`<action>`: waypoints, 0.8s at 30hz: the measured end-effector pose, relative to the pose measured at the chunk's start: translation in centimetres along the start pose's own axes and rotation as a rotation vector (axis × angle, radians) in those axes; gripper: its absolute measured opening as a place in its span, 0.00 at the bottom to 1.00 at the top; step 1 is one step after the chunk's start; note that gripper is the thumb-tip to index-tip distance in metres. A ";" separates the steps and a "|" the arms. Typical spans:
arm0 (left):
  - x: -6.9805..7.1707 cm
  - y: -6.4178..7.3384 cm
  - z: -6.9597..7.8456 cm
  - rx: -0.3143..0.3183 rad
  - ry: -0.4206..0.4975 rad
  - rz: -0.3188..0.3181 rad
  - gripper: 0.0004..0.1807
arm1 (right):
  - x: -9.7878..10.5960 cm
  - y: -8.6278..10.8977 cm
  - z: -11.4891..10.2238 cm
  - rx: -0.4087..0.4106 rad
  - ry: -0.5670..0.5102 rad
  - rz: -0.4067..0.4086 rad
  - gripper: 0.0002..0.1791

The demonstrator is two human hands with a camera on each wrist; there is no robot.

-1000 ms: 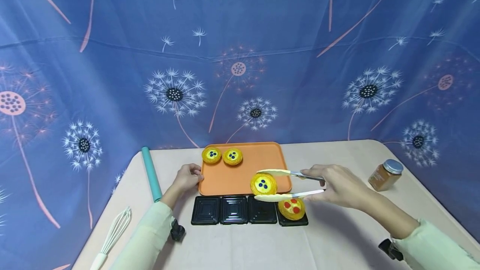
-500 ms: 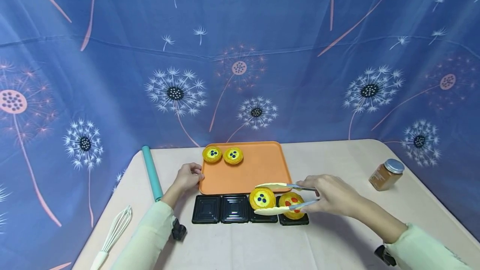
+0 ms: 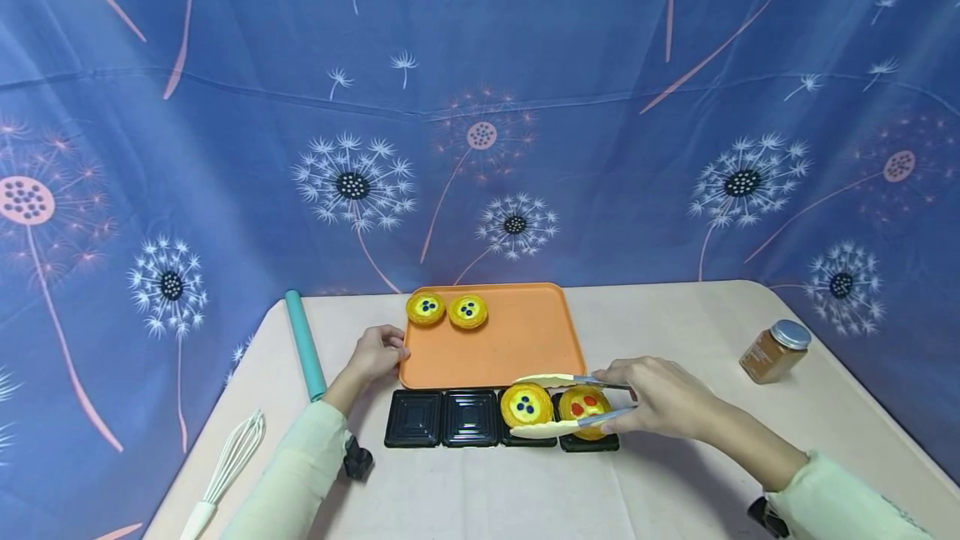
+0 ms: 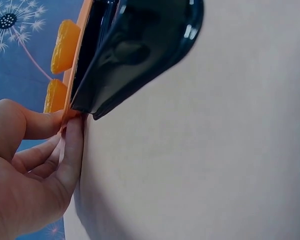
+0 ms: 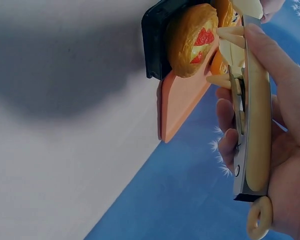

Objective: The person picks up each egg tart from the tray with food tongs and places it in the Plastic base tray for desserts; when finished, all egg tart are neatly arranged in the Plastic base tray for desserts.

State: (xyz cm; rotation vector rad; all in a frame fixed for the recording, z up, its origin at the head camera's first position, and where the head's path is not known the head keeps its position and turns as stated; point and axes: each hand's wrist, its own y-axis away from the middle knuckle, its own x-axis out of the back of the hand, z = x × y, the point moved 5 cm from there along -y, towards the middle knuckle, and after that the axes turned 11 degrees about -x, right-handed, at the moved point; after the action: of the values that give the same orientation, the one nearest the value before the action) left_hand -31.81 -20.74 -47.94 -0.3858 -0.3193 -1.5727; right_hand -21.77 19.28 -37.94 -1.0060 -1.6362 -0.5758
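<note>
Yellow tarts (image 3: 527, 404) numbering four, four black trays (image 3: 414, 419), right hand (image 3: 662, 398) gripping tongs (image 3: 547, 430)

The pale bench (image 3: 675, 315) carries a teal rod (image 3: 304, 344) by its far left corner, a whisk (image 3: 221, 477) along the left edge, an orange tray (image 3: 525, 344) at the far edge, four black dishes (image 3: 470, 419) nearer the front, and a jar (image 3: 769, 358) near the right edge.

Blue-dotted yel tart (image 3: 527, 405) btwn cream-tipped tongs (image 5: 257, 115), at 3rd blk box (image 3: 536, 442) from L
</note>
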 end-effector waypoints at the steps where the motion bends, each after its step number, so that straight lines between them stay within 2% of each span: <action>1: 0.0 0.0 0.0 0.001 0.003 -0.001 0.14 | 0.0 0.0 0.0 -0.001 0.001 0.001 0.33; 7: 0.1 0.0 -0.1 0.012 0.018 -0.003 0.14 | -0.4 0.0 0.0 -0.019 0.005 -0.002 0.34; 14: 0.1 -0.1 -0.1 0.000 0.015 -0.005 0.14 | 0.1 -0.1 0.1 -0.061 -0.014 0.019 0.46; 24: 0.0 -0.1 -0.2 0.000 -0.002 0.004 0.14 | 1.0 0.0 0.5 -0.091 -0.056 0.032 0.46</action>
State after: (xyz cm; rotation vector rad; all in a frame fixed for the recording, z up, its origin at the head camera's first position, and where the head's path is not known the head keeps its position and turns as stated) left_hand -31.88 -20.84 -48.08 -0.3878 -0.3203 -1.5688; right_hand -22.11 20.03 -37.16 -1.1220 -1.6523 -0.6096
